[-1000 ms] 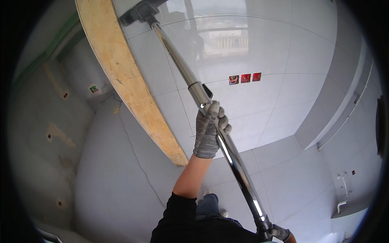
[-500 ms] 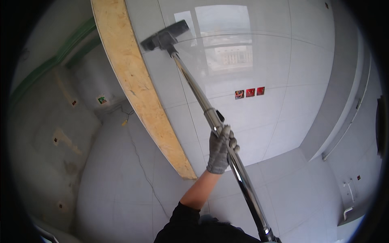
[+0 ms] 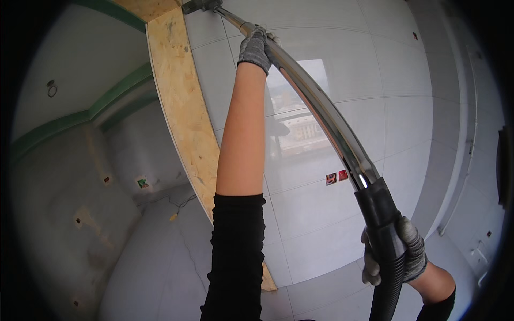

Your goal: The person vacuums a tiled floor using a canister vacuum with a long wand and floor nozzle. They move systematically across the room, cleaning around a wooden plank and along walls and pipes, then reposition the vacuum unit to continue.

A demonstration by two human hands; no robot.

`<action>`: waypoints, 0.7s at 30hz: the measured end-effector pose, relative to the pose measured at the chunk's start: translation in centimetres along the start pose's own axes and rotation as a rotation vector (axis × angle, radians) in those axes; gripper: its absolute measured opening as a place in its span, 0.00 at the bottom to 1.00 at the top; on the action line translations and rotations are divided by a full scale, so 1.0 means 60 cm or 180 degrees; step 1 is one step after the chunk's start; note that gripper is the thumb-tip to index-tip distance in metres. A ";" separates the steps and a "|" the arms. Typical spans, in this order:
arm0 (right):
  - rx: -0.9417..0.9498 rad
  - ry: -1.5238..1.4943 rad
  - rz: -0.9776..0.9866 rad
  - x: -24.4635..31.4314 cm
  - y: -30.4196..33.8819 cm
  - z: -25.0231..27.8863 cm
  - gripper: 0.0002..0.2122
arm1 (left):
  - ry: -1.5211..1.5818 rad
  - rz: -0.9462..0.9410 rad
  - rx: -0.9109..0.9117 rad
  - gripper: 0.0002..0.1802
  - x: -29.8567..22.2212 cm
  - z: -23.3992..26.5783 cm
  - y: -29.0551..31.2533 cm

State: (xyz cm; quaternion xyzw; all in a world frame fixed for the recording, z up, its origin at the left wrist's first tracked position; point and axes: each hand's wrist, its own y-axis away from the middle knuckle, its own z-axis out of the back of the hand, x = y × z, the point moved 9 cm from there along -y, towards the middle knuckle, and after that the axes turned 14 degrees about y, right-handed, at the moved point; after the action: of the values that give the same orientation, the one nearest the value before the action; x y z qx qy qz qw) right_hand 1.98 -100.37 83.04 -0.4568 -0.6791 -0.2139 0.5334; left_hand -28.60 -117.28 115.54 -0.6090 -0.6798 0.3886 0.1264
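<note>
A chrome vacuum cleaner wand (image 3: 326,104) slants from the upper left to the lower right across the tiled wall. My left hand (image 3: 255,49), in a grey glove, is closed round its upper part, arm stretched up. At the wand's top end the black floor head (image 3: 199,5) lies against the wall beside the wooden strip, partly cut off by the frame's edge. My right hand (image 3: 409,250), also gloved, wraps round the black handle (image 3: 381,219) where the ribbed hose (image 3: 388,291) begins. The hose runs out of view at the bottom.
A raw wooden board (image 3: 184,101) edges an opening left of the glossy tiled wall (image 3: 300,224). Red socket boxes (image 3: 332,178) sit in the wall behind the wand. A cable with a yellow end (image 3: 173,217) lies on the floor beyond the opening.
The wand and floor head have moved up the wall toward its top left corner. My left arm has reached upward, and my right hand has come into view on the handle.
</note>
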 end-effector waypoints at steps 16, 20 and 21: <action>0.0318 0.0224 -0.0226 -0.015 -0.062 -0.092 0.27 | -0.0477 -0.0233 0.0296 0.08 -0.037 0.003 -0.011; -0.0222 0.1228 0.0743 0.153 -0.188 -0.100 0.26 | -0.0477 -0.0505 0.0299 0.17 -0.078 -0.074 -0.067; -0.0193 0.1473 0.1171 0.206 -0.219 -0.118 0.26 | -0.0480 -0.0704 0.0341 0.19 -0.081 -0.091 -0.071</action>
State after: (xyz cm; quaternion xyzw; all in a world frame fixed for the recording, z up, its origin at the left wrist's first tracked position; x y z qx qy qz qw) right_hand -5.61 -107.51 99.43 -0.5270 -0.4385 -0.2324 0.6899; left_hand -27.11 -119.57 123.54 -0.4918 -0.7287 0.4526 0.1493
